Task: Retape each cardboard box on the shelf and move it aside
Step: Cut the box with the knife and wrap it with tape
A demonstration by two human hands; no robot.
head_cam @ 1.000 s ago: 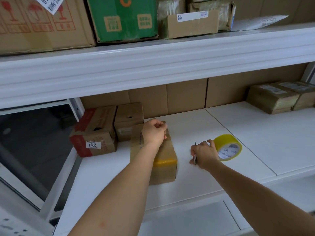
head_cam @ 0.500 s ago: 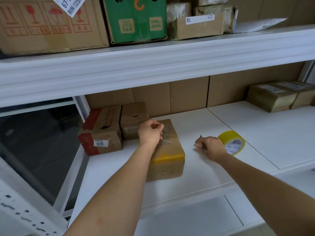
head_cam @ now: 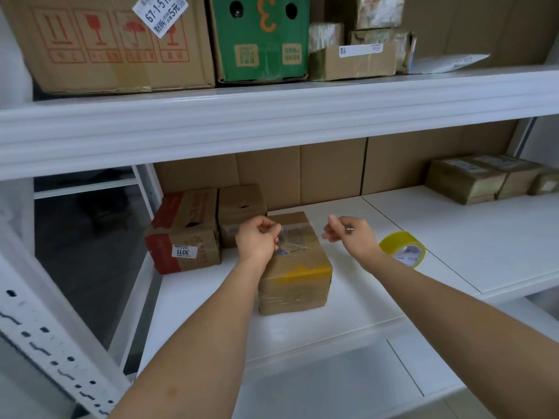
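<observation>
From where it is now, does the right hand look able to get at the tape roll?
Probably yes. The right hand hovers just left of the tape roll, with only bare shelf between them. It already pinches a small metal tool, so its grip may be limited.

The white shelf (head_cam: 348, 297) lies bare in front of the brown box (head_cam: 295, 267) and to its right as far as the yellow tape roll (head_cam: 402, 249). On the left, the red-printed carton (head_cam: 184, 231) and a smaller box (head_cam: 242, 210) stand close, leaving only a narrow gap. The upper shelf beam (head_cam: 272, 128) caps headroom. Beyond the roll the board runs open to the far-right parcels (head_cam: 484, 179); how much room lies behind the brown box is hard to judge.
</observation>
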